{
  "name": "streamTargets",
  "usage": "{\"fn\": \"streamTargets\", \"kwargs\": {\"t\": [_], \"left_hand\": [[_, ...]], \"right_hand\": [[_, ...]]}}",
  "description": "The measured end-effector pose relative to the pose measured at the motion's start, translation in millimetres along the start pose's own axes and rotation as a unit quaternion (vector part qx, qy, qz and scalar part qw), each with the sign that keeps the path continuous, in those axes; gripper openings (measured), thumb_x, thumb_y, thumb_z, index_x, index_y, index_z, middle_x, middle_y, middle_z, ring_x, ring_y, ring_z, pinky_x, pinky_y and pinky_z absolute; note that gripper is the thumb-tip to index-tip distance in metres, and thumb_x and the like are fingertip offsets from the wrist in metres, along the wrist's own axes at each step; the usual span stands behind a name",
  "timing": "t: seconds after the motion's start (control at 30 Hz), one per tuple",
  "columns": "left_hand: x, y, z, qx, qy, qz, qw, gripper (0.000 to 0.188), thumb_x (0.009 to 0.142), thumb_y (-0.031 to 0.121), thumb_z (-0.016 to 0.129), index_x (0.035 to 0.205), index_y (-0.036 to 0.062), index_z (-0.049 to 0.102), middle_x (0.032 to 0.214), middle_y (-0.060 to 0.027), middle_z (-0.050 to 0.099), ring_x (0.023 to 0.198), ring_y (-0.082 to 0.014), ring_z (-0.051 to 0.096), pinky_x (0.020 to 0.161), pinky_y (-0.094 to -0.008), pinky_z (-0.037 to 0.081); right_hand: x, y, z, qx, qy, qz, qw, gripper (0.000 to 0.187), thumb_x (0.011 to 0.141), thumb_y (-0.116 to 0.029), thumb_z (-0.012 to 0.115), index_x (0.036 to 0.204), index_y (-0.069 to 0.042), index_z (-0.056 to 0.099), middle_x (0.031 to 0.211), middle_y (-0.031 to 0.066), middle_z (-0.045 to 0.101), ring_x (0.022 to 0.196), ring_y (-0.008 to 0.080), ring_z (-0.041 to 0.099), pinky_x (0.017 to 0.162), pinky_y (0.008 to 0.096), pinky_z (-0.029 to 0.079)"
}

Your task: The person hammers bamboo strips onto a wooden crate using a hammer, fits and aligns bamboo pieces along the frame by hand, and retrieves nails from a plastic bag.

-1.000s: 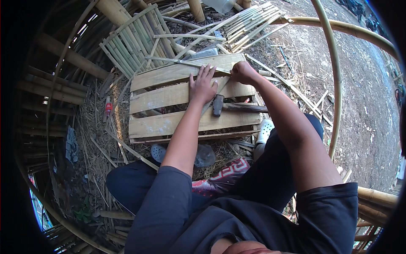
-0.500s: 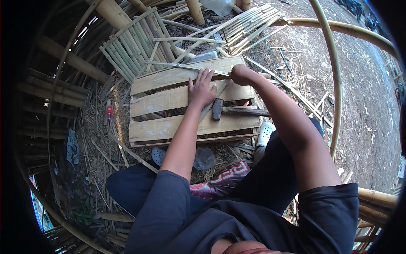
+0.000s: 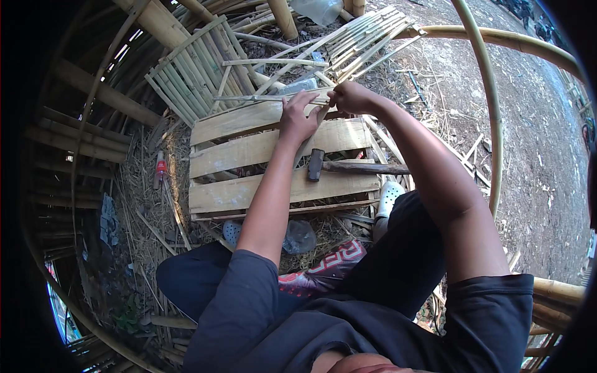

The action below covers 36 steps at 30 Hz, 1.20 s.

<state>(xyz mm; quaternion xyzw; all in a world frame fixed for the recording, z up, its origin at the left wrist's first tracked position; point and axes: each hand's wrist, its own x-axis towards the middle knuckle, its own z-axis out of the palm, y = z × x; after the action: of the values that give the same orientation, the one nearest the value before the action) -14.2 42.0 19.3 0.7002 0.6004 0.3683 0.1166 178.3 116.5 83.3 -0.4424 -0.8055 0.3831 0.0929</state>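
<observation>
A thin bamboo strip (image 3: 252, 97) lies across the far edge of a slatted wooden crate (image 3: 245, 158). My left hand (image 3: 300, 116) rests at the strip, fingers bent and apart, with the thumb stretched toward my other hand. At the strip's right end my right hand (image 3: 353, 98) is closed, its fingertips nearly meeting my left thumb. What sits deep inside that fist is hidden. A hammer (image 3: 316, 165) with a dark head and wooden handle lies on the near slats, apart from both hands. Another narrow strip slants out below my left hand.
Beyond the crate stand a bamboo slat panel (image 3: 193, 69) and a second slatted piece (image 3: 367, 43). A bent bamboo pole (image 3: 487, 93) arches at right. A red-labelled bottle (image 3: 161, 168) lies among straw at left. A clear plastic bag (image 3: 300, 237) lies by my feet.
Both hands have drawn closer together. My right hand has shifted slightly up and left; the left hand's fingers have bent. The strip's right end sits farther away, and the hammer has shifted slightly left.
</observation>
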Motion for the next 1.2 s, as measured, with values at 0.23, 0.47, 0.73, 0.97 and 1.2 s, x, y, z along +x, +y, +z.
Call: {"fn": "streamTargets", "kwargs": {"t": [0.23, 0.47, 0.73, 0.97, 1.2], "left_hand": [[-27.2, -1.2, 7.0, 0.125, -0.123, 0.010, 0.984, 0.076, 0.093, 0.055, 0.059, 0.157, 0.0218, 0.037, 0.163, -0.0060, 0.034, 0.155, -0.0283, 0.020, 0.121, -0.0655, 0.001], [-33.6, -5.2, 8.4, 0.190, -0.173, -0.013, 0.966, 0.079, 0.093, 0.051, 0.060, 0.161, 0.0268, 0.027, 0.168, -0.0038, 0.022, 0.157, -0.0252, 0.013, 0.120, -0.0669, -0.004], [-34.3, -16.4, 20.4, 0.185, -0.150, 0.012, 0.971, 0.072, 0.097, 0.047, 0.056, 0.161, 0.0287, 0.028, 0.168, -0.0044, 0.023, 0.156, -0.0261, 0.015, 0.120, -0.0666, -0.004], [-32.3, -17.3, 28.2, 0.195, -0.128, 0.010, 0.972, 0.057, 0.105, 0.038, 0.036, 0.160, 0.0266, 0.028, 0.168, -0.0016, 0.023, 0.156, -0.0241, 0.015, 0.120, -0.0679, 0.002], [-16.7, -1.7, 33.7, 0.203, -0.107, -0.030, 0.973, 0.055, 0.102, 0.031, 0.041, 0.156, 0.0245, 0.037, 0.165, 0.0004, 0.029, 0.155, -0.0209, 0.020, 0.118, -0.0724, 0.002]], "right_hand": [[-10.8, 9.1, -14.6, -0.199, -0.158, 0.097, 0.962, 0.043, 0.096, -0.040, 0.064, 0.101, 0.001, 0.074, 0.082, 0.0153, 0.074, 0.071, 0.0242, 0.071, 0.065, 0.0374, 0.055], [-82.9, -13.9, 27.7, -0.379, -0.432, 0.074, 0.815, 0.087, 0.070, -0.064, 0.083, 0.125, 0.002, 0.066, 0.117, 0.0206, 0.071, 0.094, 0.0329, 0.073, 0.083, 0.0409, 0.059], [-125.4, 29.2, 37.1, -0.318, -0.303, -0.019, 0.898, 0.021, 0.089, -0.014, 0.067, 0.105, -0.002, 0.073, 0.088, 0.0178, 0.074, 0.084, 0.0331, 0.072, 0.073, 0.0422, 0.056], [-184.2, 4.6, 8.6, -0.030, -0.093, 0.155, 0.983, 0.046, 0.102, -0.038, 0.055, 0.098, 0.005, 0.070, 0.075, 0.0183, 0.068, 0.075, 0.0291, 0.070, 0.067, 0.0429, 0.052], [-179.0, 9.2, 4.4, 0.052, 0.076, 0.129, 0.987, 0.046, 0.095, -0.042, 0.067, 0.097, 0.004, 0.069, 0.069, 0.0137, 0.064, 0.066, 0.0214, 0.064, 0.064, 0.0406, 0.049]]}}
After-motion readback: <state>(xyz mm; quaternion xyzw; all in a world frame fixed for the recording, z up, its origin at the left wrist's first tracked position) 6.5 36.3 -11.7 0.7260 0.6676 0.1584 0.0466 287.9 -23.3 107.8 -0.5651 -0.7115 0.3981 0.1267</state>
